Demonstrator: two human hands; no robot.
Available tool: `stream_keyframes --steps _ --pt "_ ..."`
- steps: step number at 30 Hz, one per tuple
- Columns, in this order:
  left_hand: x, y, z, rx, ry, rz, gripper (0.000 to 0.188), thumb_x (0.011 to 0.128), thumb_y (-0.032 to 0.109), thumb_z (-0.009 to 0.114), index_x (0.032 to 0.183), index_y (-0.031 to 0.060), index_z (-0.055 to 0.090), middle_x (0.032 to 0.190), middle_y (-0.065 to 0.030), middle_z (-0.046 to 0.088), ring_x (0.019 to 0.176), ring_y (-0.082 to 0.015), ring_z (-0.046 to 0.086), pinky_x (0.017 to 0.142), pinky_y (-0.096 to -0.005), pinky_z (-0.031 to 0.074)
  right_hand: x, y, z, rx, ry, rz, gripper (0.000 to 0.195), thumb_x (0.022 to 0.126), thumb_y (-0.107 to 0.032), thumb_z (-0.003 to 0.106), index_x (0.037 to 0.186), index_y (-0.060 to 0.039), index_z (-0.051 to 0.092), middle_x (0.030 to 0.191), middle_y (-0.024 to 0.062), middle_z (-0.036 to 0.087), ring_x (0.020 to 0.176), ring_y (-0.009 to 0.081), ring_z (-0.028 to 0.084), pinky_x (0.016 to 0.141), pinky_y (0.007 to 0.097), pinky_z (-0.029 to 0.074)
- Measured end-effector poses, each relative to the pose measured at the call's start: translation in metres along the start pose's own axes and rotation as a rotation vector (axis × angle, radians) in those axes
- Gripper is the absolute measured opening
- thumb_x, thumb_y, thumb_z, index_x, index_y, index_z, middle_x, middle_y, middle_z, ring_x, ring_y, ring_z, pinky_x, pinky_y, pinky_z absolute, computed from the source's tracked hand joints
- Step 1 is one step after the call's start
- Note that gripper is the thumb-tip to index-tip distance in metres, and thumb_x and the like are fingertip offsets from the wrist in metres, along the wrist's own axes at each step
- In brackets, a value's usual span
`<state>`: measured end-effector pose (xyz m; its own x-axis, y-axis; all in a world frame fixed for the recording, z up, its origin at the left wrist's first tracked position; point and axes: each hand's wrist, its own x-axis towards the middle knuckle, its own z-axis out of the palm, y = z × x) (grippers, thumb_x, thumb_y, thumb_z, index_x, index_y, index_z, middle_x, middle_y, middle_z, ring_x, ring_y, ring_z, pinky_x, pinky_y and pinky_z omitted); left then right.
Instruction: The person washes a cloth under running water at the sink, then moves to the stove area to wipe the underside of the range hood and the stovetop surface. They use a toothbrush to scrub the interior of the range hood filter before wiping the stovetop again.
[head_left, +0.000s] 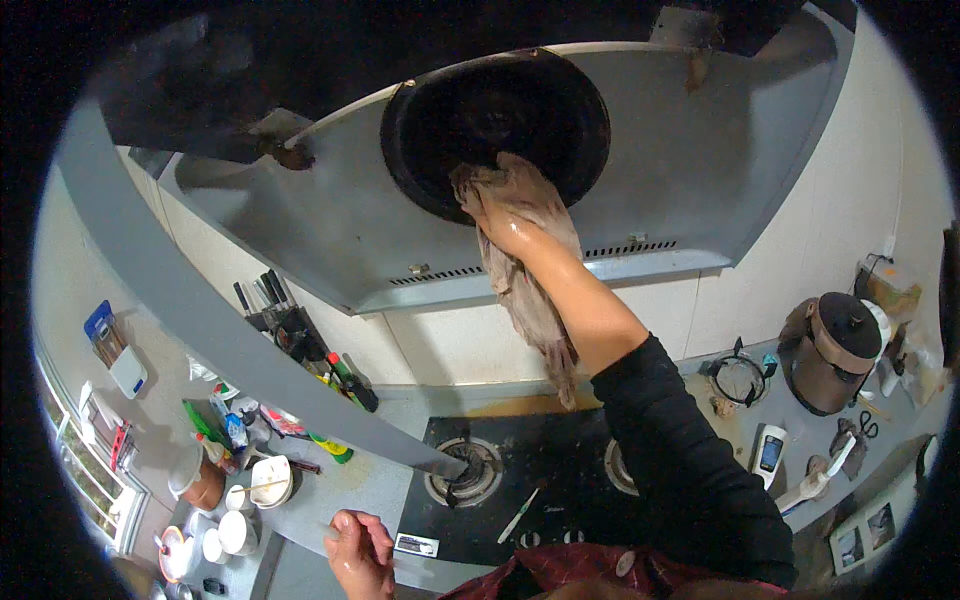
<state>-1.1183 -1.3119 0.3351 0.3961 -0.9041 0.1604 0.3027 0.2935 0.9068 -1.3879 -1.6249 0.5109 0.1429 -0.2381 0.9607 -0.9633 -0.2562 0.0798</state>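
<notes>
A greyish-brown cloth (525, 277) is bunched in my right hand (510, 229), which reaches up to the lower part of the round black fan opening (495, 112) in the metal range hood (675, 150). The cloth touches or lies just before the rim and hangs down over the hood's front lip. Wet skin glistens on the hand. Low in the view, my left hand (361, 551) is raised near the left front corner of the black gas stove (555, 480), its fingers curled loosely; nothing solid shows in it. A thin toothbrush-like tool (517, 516) lies on the stove top.
A grey curved bar (247, 345) crosses the left side. Left are knives in a rack (289, 322), bottles (330, 446) and bowls (270, 480). On the right counter stand a dark lidded pot (836, 352), a burner pan support (739, 379), a handheld device (769, 454) and scissors (868, 424).
</notes>
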Motion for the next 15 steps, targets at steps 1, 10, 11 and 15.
stream_keyframes --steps 1,10,11,15 --pt "-0.002 0.000 -0.002 0.003 0.011 0.005 0.029 0.090 0.033 0.056 0.081 0.0055 0.054 0.059 -0.0022 0.050 0.046 -0.0091 0.043 0.040 -0.0200 0.031 -0.003 0.001 0.001 0.017 -0.008 0.005 0.050 0.083 -0.042 0.057 0.112 -0.0012 0.058 0.121 0.0186 0.052 0.111 0.0351 0.049 0.097 0.0403 0.037" --pt "-0.009 0.008 -0.018 -0.010 0.071 0.030 0.032 0.089 0.034 0.059 0.083 0.0027 0.056 0.059 -0.0033 0.051 0.045 -0.0094 0.043 0.040 -0.0206 0.030 -0.079 0.018 -0.020 0.904 -0.106 0.192 0.035 0.087 -0.026 0.059 0.104 0.0035 0.062 0.100 0.0187 0.064 0.092 0.0292 0.060 0.084 0.0348 0.044" --pt "-0.009 0.007 -0.018 -0.016 0.093 0.038 0.032 0.089 0.034 0.059 0.082 0.0026 0.056 0.059 -0.0034 0.051 0.045 -0.0094 0.043 0.040 -0.0206 0.030 -0.081 0.016 -0.017 0.946 -0.061 0.326 0.033 0.088 -0.026 0.058 0.101 0.0039 0.062 0.097 0.0179 0.064 0.089 0.0276 0.060 0.082 0.0348 0.045" --pt "0.000 0.009 -0.005 -0.040 0.091 0.045 0.031 0.088 0.032 0.061 0.081 0.0022 0.055 0.060 -0.0037 0.052 0.045 -0.0097 0.043 0.040 -0.0205 0.031 -0.068 0.022 -0.031 1.098 0.201 0.656 0.029 0.092 -0.025 0.055 0.099 0.0027 0.061 0.091 0.0128 0.065 0.084 0.0176 0.058 0.079 0.0312 0.045"
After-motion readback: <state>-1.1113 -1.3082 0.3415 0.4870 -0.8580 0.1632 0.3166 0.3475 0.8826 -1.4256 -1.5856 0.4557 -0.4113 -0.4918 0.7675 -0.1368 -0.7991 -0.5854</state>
